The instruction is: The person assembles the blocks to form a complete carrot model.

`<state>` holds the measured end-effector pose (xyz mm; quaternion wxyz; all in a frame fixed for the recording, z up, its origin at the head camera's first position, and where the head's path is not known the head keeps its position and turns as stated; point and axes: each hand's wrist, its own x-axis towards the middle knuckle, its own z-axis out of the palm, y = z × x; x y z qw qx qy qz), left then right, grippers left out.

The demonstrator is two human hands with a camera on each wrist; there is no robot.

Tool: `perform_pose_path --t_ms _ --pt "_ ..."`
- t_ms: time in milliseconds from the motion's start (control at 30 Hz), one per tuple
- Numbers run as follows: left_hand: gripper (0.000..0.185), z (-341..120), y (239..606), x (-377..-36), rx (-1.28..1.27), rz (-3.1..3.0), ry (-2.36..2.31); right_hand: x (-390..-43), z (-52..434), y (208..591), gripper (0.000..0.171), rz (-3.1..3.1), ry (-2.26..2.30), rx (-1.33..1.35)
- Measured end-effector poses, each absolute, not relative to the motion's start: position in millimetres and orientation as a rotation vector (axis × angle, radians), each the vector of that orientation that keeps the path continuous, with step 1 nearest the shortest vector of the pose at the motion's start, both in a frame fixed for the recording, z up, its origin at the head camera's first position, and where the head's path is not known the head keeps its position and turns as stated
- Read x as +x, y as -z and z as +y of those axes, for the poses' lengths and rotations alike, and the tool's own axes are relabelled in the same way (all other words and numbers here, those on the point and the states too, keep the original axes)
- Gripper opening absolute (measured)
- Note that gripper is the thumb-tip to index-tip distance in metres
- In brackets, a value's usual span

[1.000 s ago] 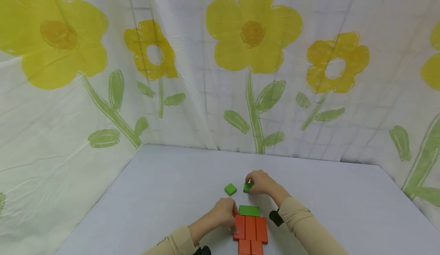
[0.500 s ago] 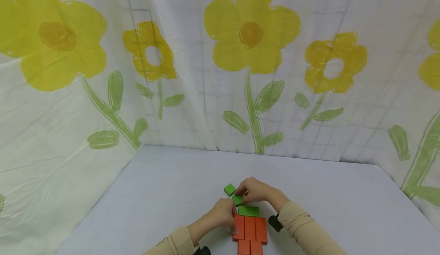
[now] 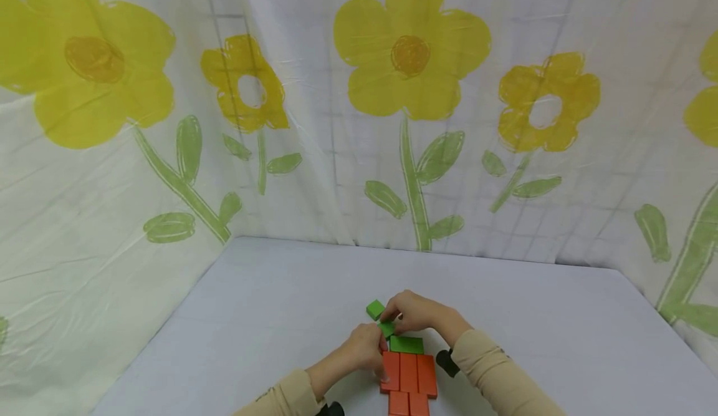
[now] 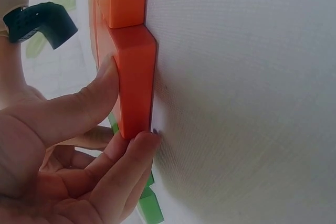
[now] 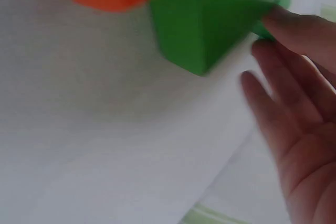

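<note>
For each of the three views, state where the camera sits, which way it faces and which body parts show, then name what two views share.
Head: worn high, facing forward and down at the white table; both hands, beige sleeves.
Left wrist: at table level, facing along the left hand gripping a flat orange wooden block.
Right wrist: low, facing the right hand at a small green wooden block.
Shared: head and left wrist both show that orange block.
</note>
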<state>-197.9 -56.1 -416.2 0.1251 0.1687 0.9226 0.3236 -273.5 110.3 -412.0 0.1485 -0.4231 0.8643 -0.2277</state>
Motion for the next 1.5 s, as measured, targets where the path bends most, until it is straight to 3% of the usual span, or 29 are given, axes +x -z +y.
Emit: perform_pose_path --t_ms 433,667,1000,1200,1500 --pt "0.031 -55 416 -197 0.488 2.666 -0.959 -282 92 409 0.039 2.681 0.495 -1.201" --pt "0.032 -50 418 -197 0.45 2.65 -0.979 -279 92 417 0.022 2.821 0.386 -1.147" --pt "0.032 -49 416 -197 0.476 2.691 -0.933 -276 143 412 0.012 2.946 0.606 -0.874" --pt "0.031 -51 413 -197 0.457 2.685 -0.931 -258 166 418 0.028 2.875 0.714 -0.723" --pt "0.03 -52 413 -197 0.445 2.682 -0.931 -240 172 426 0.033 2.816 0.746 -0.812"
